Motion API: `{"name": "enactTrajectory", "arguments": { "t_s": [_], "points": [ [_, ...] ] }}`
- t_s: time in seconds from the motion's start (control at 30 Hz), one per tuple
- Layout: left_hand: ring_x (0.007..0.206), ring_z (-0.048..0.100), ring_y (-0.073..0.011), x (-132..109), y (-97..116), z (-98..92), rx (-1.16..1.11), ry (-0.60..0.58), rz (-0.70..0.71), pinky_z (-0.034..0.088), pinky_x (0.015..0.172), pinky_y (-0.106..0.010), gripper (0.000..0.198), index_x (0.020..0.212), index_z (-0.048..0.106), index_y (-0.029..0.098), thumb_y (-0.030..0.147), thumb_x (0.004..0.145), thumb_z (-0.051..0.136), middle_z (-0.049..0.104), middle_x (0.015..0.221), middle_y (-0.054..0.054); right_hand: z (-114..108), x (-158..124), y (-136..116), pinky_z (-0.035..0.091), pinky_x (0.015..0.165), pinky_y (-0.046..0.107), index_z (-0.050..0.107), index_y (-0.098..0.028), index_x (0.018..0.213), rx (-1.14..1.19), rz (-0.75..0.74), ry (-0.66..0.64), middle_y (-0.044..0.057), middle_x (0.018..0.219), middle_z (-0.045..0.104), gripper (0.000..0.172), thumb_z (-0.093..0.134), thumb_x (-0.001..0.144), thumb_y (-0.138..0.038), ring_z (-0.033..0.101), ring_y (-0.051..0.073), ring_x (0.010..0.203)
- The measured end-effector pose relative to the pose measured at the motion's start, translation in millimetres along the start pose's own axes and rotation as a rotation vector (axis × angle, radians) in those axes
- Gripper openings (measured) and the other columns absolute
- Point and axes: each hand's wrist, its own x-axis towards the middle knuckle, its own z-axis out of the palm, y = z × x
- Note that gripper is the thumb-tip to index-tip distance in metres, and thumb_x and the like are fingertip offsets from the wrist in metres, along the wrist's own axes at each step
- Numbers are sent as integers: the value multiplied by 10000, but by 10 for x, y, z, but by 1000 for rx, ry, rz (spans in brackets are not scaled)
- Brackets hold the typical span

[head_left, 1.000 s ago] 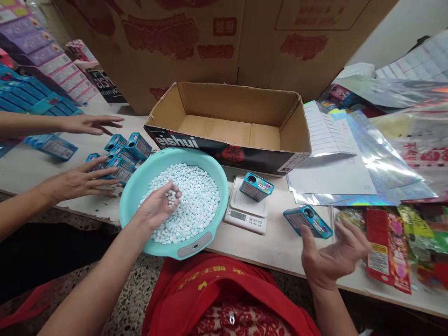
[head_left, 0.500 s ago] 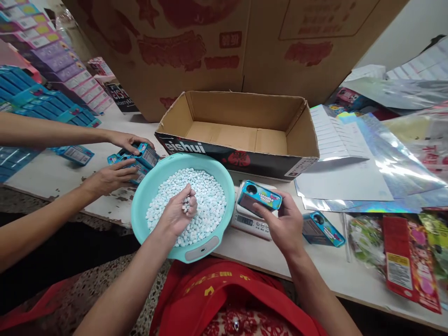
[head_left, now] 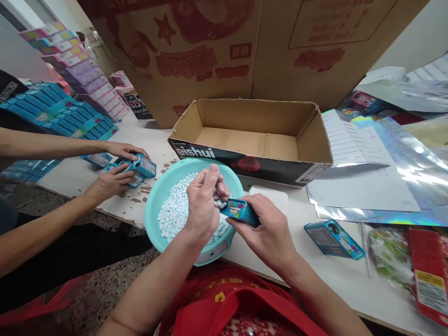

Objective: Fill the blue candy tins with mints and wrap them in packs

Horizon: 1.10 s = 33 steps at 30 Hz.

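Note:
My left hand (head_left: 205, 203) is closed around some small pale candies (head_left: 220, 202), just at the round opening of a blue candy tin (head_left: 240, 211). That tin is tilted over the bowl's right side, gripped by my right hand (head_left: 268, 224) with thumb and fingers on either side. Below both hands stands a turquoise bowl (head_left: 152, 205) holding many pale candies (head_left: 175, 212). A white scale (head_left: 276, 196) sits right of the bowl, partly covered by my right hand. Farther right another blue tin (head_left: 334, 239) rests on the table.
An open carton (head_left: 252, 161) stands behind the bowl, with a large cardboard box (head_left: 217, 56) behind it. At left a co-worker's hands (head_left: 117, 175) handle blue tins (head_left: 145, 165). Stacked blue packs (head_left: 52, 109) stand beyond. Papers (head_left: 360, 186) and snack bags (head_left: 390, 256) lie at right.
My left hand has risen from the candies and moved right to the tin's opening. My right hand has brought the tin left from above the scale. The view has shifted slightly.

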Motion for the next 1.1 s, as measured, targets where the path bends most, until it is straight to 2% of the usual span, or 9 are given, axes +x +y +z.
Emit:
{"name": "enactTrajectory", "arguments": {
  "t_s": [0.17,0.37,0.47,0.53,0.63,0.7,0.77,0.93,1.1],
  "points": [
    [474,497,-72,66,97,-46,30,62,105,395,455,-188,360,611,497,171,430,780,681,450,509,44,120,133,-58,460,706,336,580,-221,974,43,-15,-6,55,896,649,197,669,811,-285,593,219,818],
    [398,350,-35,111,120,-62,21,79,129,258,362,-173,356,621,500,170,426,762,704,402,495,60,242,139,-8,472,731,327,586,-237,971,162,79,3,37,913,649,227,706,786,-289,600,207,847],
    [388,311,-34,140,131,-110,0,57,92,224,356,-176,352,633,500,173,431,756,705,377,486,66,172,58,56,488,741,315,594,-236,973,257,131,35,28,916,646,253,729,768,-293,607,192,845],
    [394,322,-45,160,137,-218,65,62,113,242,368,-178,333,663,512,183,455,780,665,377,485,66,61,-38,141,503,720,298,594,-237,1001,329,182,97,21,935,648,290,739,756,-293,619,178,825],
    [543,500,-103,156,62,-510,538,-65,83,398,492,-205,281,737,576,198,466,820,591,533,591,25,-111,-218,364,515,665,278,595,-235,1015,333,287,260,12,923,653,322,746,738,-300,631,165,774],
    [803,593,-175,110,-71,-725,984,-277,41,479,710,-282,229,802,628,210,433,820,584,653,805,-13,-162,-330,572,516,647,277,600,-223,987,276,357,363,7,877,650,323,754,719,-316,627,164,746],
    [972,579,-215,32,-240,-886,1268,-453,61,448,876,-356,198,879,647,222,392,845,551,674,971,-23,-143,-416,796,521,664,293,601,-212,972,236,416,410,9,861,645,331,757,708,-338,624,171,754],
    [985,577,-217,-138,-526,-973,1529,-640,217,431,872,-365,214,1004,619,212,327,925,457,660,1029,-43,36,-495,1199,530,755,364,588,-207,972,261,461,462,29,902,638,395,755,687,-422,622,201,823],
    [934,578,-242,-134,-573,-949,1783,-707,331,411,823,-387,196,990,615,191,296,936,458,654,981,-61,56,-582,1273,479,933,443,551,-224,1109,314,430,439,83,1131,596,524,763,683,-444,577,250,1082]
  ]
}}
